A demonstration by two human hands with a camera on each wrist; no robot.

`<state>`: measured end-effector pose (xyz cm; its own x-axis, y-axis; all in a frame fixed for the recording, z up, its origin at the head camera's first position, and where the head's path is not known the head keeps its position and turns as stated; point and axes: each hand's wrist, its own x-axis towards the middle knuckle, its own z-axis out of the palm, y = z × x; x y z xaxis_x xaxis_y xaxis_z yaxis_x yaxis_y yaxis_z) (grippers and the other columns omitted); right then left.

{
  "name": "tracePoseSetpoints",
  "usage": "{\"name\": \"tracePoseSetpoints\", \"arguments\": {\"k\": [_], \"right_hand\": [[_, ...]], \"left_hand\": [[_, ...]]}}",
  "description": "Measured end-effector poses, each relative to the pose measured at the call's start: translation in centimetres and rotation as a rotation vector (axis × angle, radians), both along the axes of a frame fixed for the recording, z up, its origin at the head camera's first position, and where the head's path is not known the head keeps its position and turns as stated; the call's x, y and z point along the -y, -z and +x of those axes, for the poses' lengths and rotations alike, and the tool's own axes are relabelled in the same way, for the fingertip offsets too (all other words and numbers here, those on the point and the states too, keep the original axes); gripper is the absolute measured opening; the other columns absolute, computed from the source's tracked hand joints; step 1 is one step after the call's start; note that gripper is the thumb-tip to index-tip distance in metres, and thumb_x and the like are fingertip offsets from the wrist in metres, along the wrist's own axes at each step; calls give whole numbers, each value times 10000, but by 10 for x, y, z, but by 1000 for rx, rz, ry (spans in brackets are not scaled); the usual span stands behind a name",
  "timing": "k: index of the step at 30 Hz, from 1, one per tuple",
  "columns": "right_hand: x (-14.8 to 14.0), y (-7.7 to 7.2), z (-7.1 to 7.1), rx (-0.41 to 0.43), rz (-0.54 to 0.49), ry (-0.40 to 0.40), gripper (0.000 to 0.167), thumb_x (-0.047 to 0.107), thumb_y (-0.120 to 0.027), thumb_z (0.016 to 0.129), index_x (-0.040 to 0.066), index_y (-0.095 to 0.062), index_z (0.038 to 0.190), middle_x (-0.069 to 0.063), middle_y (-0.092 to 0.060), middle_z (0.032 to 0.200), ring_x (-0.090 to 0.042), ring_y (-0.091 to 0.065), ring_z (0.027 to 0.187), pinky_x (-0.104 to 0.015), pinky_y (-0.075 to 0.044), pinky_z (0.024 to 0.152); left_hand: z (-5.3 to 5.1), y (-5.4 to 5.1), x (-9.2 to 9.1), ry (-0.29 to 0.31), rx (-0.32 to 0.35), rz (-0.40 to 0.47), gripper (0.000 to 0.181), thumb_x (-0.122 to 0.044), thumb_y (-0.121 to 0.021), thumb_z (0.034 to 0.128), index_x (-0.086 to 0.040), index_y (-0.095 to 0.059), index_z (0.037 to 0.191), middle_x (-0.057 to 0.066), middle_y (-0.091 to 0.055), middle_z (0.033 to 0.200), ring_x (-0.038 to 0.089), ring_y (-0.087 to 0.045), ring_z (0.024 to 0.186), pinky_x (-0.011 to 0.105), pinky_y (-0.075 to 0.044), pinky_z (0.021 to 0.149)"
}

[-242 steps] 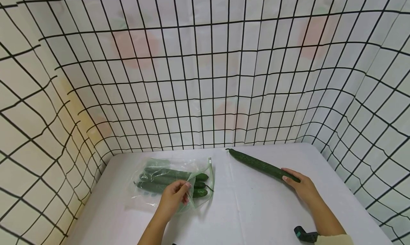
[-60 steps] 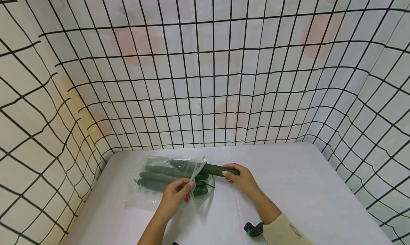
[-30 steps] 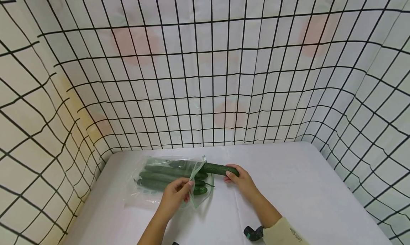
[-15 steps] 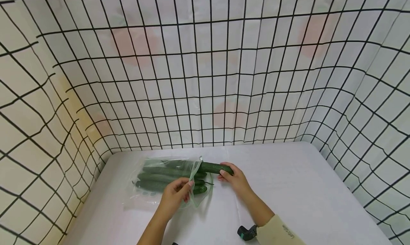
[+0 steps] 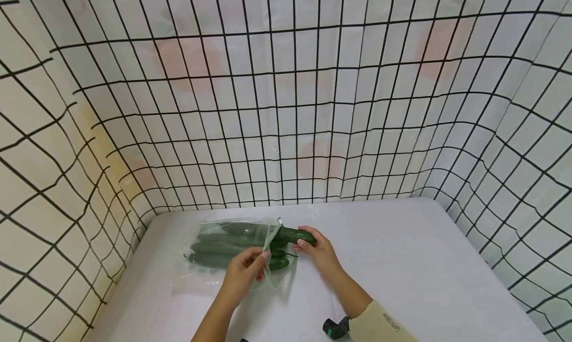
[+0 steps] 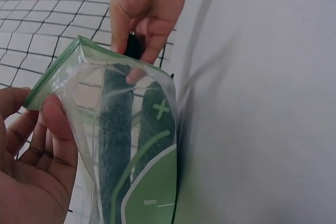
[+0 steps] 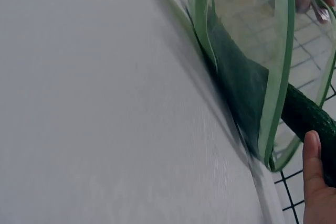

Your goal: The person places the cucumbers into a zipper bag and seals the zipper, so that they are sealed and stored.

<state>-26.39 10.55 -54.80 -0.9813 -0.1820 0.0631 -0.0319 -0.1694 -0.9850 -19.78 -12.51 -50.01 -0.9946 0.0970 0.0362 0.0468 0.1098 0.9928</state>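
A clear zip bag with a green edge (image 5: 183, 282) lies on the left part of the table, its mouth facing right. Several dark green cucumbers (image 5: 210, 260) lie side by side in it. My left hand (image 5: 243, 272) pinches the near edge of the mouth between thumb and fingers, holding it raised, as the left wrist view also shows (image 6: 42, 166). At the far side of the mouth, my right hand (image 5: 319, 256) grips the end of another cucumber (image 5: 291, 234). Most of that cucumber is inside the bag; its gripped end sticks out, partly covered by my fingers.
A white cloth covers the table (image 5: 402, 262). Black grid netting (image 5: 286, 133) over pale sheeting rises at the back and both sides. A small black device (image 5: 335, 328) sits at my right wrist, by the beige sleeve (image 5: 380, 324).
Earlier the gripped cucumber was outside the bag on the right. My right hand has brought it left and slid it farther into the bag. My left hand keeps its hold on the edge.
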Motion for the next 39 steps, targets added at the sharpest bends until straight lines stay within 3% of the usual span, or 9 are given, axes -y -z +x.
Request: {"name": "tracePoseSetpoints", "arguments": {"k": [10, 16, 22, 32, 39], "right_hand": [[26, -3, 0, 49, -94, -2, 478, 37, -619, 995, -68, -458, 1433, -297, -575, 1292, -113, -736, 875, -237, -603, 888], [36, -4, -2, 77, -113, -12, 450, 74, -598, 1017, -107, -460, 1405, -305, -594, 1263, -178, -751, 908, -289, -608, 908], [32, 1, -8, 118, -102, -32, 459, 78, -551, 1038, -96, -368, 1422, -334, -604, 1263, -177, -743, 977, -258, -595, 922], [29, 5, -7, 69, -22, 1, 446, 90, -556, 1039, -99, -423, 1419, -340, -594, 1314, -323, -700, 1135, -303, -581, 974], [34, 4, -6, 96, -108, 8, 438, 101, -545, 1048, -116, -432, 1411, -353, -565, 1353, -231, -721, 1100, -278, -573, 976]], "left_hand": [[1, 1, -1, -15, -9, 6, 243, -303, -699, 966, -72, -712, 1041, 129, -644, 810, 137, -592, 618, 262, -552, 558], [1, 1, -1, -3, -26, -5, 268, -299, -690, 972, -45, -708, 1055, 143, -644, 816, 137, -594, 620, 262, -554, 558], [1, 1, -1, -1, -27, 5, 256, -297, -696, 968, -52, -712, 1038, 147, -647, 809, 137, -594, 617, 261, -553, 556], [0, 4, 0, 4, -43, -5, 261, -321, -689, 970, -66, -714, 1024, 146, -648, 804, 140, -597, 615, 273, -560, 558], [-1, 5, -1, -3, -32, -14, 292, -334, -690, 968, -53, -712, 1042, 158, -651, 812, 141, -597, 616, 270, -560, 557]]}}
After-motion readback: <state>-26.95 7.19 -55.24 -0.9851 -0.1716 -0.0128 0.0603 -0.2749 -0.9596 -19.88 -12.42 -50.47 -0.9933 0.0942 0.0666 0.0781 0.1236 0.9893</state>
